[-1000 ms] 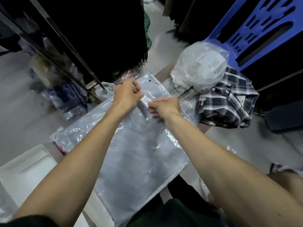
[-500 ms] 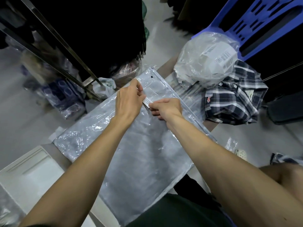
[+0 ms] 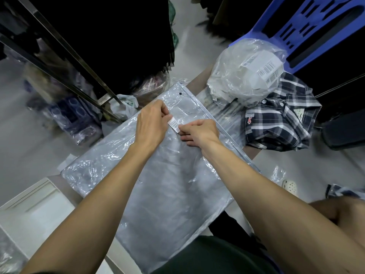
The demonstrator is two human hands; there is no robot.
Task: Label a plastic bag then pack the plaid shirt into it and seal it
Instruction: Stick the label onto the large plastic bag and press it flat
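A large clear plastic bag [image 3: 167, 184] with a zip strip along its right edge lies flat on a stack of similar bags in front of me. A small white barcode label [image 3: 174, 123] sits on the bag near its top. My left hand [image 3: 151, 124] pinches the label's upper end, and my right hand [image 3: 199, 131] presses the lower end onto the plastic. The folded navy-and-white plaid shirt [image 3: 280, 123] lies to the right, apart from both hands.
A crumpled clear bag with barcode stickers [image 3: 246, 76] rests partly on the shirt. A blue plastic chair [image 3: 316, 26] stands behind it. Dark garments hang on a metal rack [image 3: 83, 62] at left, with bagged goods on the floor below. A white box [image 3: 35, 210] sits lower left.
The view has tilted slightly, shifting the scene. Both hands stay on the barcode label at the same spot on the bag.
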